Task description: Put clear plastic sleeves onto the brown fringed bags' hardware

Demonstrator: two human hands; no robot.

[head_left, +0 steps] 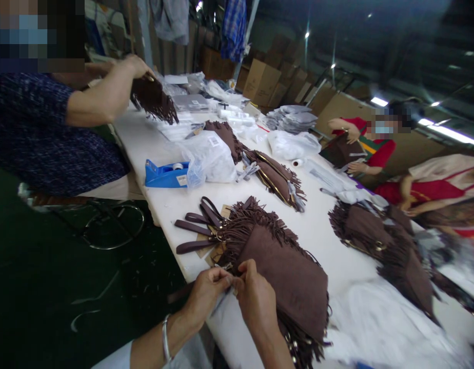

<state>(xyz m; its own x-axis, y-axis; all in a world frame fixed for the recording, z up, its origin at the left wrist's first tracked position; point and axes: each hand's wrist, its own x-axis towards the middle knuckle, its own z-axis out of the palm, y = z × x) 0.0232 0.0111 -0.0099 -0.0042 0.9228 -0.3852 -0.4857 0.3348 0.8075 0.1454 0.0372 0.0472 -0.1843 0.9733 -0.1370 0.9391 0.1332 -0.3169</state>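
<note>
My left hand (206,294), a bangle on its wrist, is closed in a pinch at the near table edge. A dark brown wrist strap (180,293) sticks out to the left from behind it. The fingertips of my right hand (258,297) are closed and meet those of the left; what they pinch is too small to make out. Just beyond, a metal clasp (224,266) shows. A brown fringed bag (287,266) lies flat on a stack beside my right hand. Several more wrist straps (196,218) fan out past the stack's left side.
A blue tape dispenser (163,174) and a plastic-wrapped bag (214,154) sit farther along the white table (163,205). More fringed bags (363,230) lie to the right, near white plastic (375,323). One co-worker (102,102) handles a bag at left; others (375,143) work across the table.
</note>
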